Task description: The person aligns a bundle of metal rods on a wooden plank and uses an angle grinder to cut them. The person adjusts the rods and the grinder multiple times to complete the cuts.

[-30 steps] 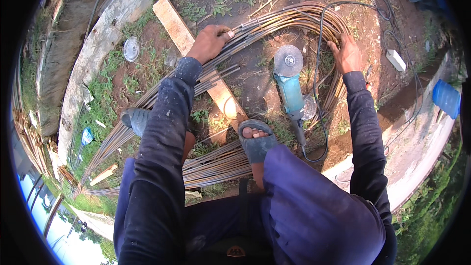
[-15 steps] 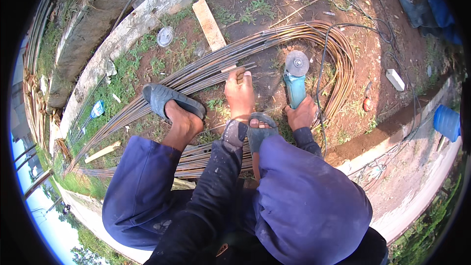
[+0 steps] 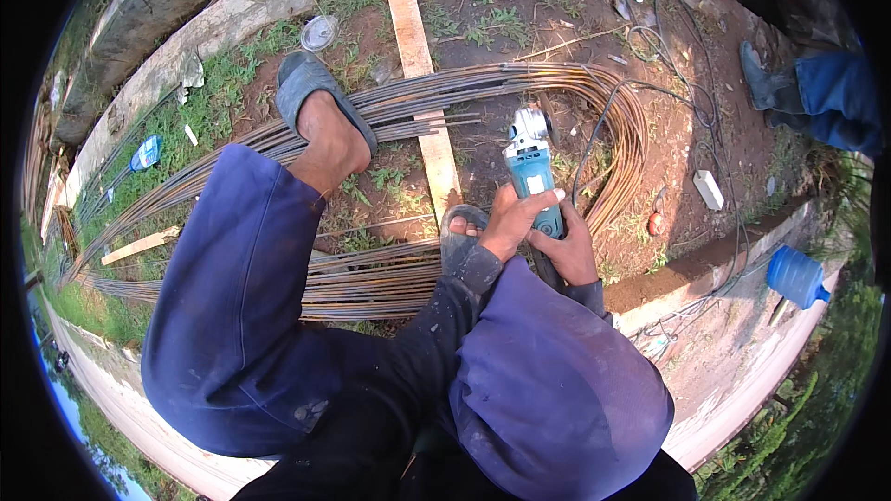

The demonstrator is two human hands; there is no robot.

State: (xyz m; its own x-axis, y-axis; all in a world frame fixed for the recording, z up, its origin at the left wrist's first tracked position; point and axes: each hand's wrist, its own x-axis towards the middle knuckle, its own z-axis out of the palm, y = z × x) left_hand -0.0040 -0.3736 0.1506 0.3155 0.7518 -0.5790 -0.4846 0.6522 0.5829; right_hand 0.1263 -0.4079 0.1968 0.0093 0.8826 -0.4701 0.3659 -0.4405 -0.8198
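An angle grinder [image 3: 534, 172] with a teal body points away from me, its thin disc [image 3: 549, 125] seen nearly edge-on. My right hand [image 3: 570, 252] is wrapped round its rear end. My left hand [image 3: 507, 223] grips the body from the left, its thumb across the top. Beyond and to the left, a bundle of long rusty steel rods [image 3: 390, 102] bends round in a wide loop at the right. Several cut rod ends [image 3: 459, 119] rest over a wooden board [image 3: 410, 28], apart from the disc. My left slipper [image 3: 302, 83] presses on the bundle.
My right slipper [image 3: 460, 246] is close to the left hand. A black cable [image 3: 710, 111] winds over the soil at the right. Another person's blue trouser legs [image 3: 831, 93] and boots stand at the far right. A white block [image 3: 708, 190] and a blue water jug [image 3: 796, 276] lie nearer.
My left hand has left the rod ends and taken hold of the grinder. The grinder has turned, so its disc now shows edge-on. The whole view has shifted slightly.
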